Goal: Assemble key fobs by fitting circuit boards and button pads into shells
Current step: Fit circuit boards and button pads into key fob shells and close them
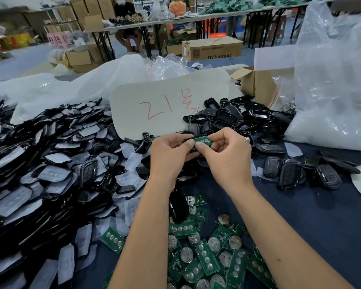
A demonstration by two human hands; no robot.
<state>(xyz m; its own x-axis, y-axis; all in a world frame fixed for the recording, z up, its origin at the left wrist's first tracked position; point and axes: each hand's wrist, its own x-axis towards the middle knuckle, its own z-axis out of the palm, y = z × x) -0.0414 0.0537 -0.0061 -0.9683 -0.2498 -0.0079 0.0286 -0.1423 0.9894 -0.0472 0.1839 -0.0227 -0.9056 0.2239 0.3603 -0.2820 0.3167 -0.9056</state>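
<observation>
just in front of the cardboard sheet (165,109), a green circuit board (202,141) is pinched by the right hand (227,155) over a black shell (187,140) gripped by the left hand (169,151). the board should be squared to the shell, then pressed evenly.

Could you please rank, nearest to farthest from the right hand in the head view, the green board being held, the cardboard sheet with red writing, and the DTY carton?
From the right hand:
1. Green circuit board, pinched in its fingers, between both hands.
2. Cardboard sheet with red writing, lying on the table just beyond the hands.
3. DTY carton, on the floor past the table's far edge.
</observation>
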